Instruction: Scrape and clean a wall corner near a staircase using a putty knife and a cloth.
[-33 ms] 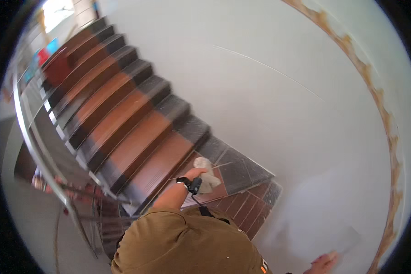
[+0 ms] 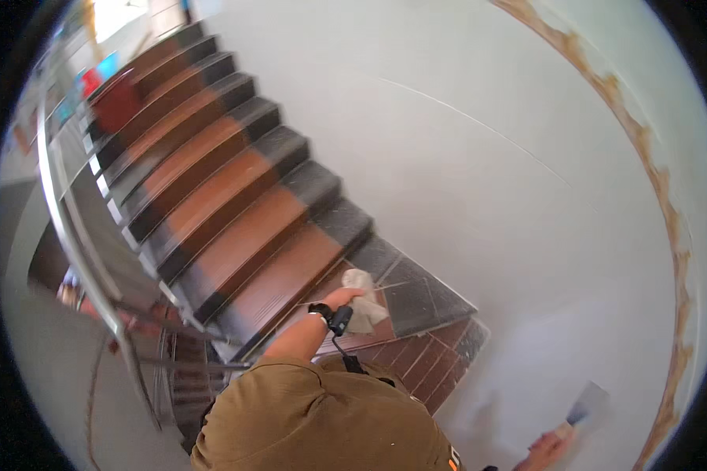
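My left hand (image 2: 343, 298) is closed around a crumpled off-white cloth (image 2: 361, 314), which hangs down over the brown landing tiles. A dark watch band and a small black device sit on that wrist. Far to the lower right, my right hand (image 2: 547, 450) grips the handle of a putty knife (image 2: 593, 402). Its broad, thin blade points up and right at the pale wall (image 2: 479, 180); whether it touches the surface, I cannot tell. Part of the right forearm lies outside the picture.
Brown stairs with dark edges (image 2: 255, 212) climb to the upper left. A metal handrail (image 2: 63, 204) curves along their left side. More steps (image 2: 196, 385) lie below at the left. A brownish unpainted strip (image 2: 644, 141) runs down the wall at the right.
The putty knife's blade has tilted more upright and shows more clearly. My right hand has shifted slightly left. The stairs sit a little further right in the picture; the cloth stays in my left hand.
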`<state>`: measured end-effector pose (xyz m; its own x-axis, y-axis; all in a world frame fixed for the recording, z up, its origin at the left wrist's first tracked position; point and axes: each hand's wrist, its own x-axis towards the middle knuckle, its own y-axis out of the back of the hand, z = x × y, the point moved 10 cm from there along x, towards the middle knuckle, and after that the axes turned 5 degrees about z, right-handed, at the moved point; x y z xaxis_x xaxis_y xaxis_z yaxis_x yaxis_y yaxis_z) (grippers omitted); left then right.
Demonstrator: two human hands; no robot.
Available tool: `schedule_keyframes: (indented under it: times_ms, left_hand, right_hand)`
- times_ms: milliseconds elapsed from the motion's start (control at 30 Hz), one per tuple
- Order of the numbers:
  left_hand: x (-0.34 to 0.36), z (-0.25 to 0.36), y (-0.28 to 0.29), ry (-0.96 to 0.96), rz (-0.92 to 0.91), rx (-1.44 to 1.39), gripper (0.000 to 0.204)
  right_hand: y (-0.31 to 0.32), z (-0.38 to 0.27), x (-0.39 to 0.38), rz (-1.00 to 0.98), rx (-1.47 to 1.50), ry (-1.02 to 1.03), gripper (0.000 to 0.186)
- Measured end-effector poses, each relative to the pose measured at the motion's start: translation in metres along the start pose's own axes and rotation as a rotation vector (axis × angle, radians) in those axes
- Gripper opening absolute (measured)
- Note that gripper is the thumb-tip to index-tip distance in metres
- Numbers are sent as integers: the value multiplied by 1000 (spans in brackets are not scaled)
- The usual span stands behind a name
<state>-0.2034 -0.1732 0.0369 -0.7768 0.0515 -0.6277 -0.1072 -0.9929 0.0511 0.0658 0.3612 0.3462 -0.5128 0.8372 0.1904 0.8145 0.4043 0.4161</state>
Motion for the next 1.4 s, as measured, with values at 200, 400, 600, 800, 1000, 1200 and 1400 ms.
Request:
schedule_keyframes:
  times_ms: [200,400,600,800,1000,1200,1400]
  left_hand:
    - [-105,37,-44,-23,-131,-732,40]
    - [-132,6,-49,-77,-202,-1044,47]
    - [-166,-40,9,-133,-61,-1171,42]
    - [-192,-150,105,-132,428,-1373,39]
    - [-234,-273,157,-4,789,-1462,36]
    - [-272,-358,162,166,893,-1381,36]
    - [-272,-374,173,270,986,-1341,31]
  right_hand:
    - [-222,-74,-79,-582,9,1173,43]
    - [-315,-100,-232,-1222,-95,1328,41]
    - [-324,-85,-289,-1517,-23,1356,36]
    - [-385,4,-273,-1677,-554,1266,33]
    - [-430,185,-145,-1404,-526,863,32]
    - [-371,359,-53,-1404,-1340,557,35]
    - [-407,291,-71,-1361,-1125,360,37]
